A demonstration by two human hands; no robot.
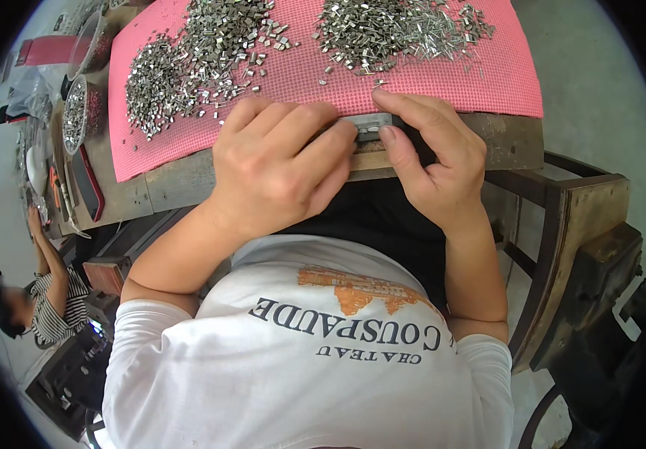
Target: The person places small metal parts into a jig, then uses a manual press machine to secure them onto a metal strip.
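A small grey metal block with a slot rests at the near edge of the wooden bench, between my hands. My right hand has its index finger over the far side of the block and its thumb at the near side, gripping its right end. My left hand is closed, its fingertips pressed together at the block's left end. Whatever those fingertips pinch is hidden behind the knuckles. Tiny silvery pieces show in the slot beside my right thumb. Just beyond, a few loose metal pieces lie on the pink mat.
Heaps of small metal clips and thin metal pins cover the mat's far part. Clear plastic bowls stand at the left, near a red-edged phone. A person in a striped shirt is at far left. A bench frame stands right.
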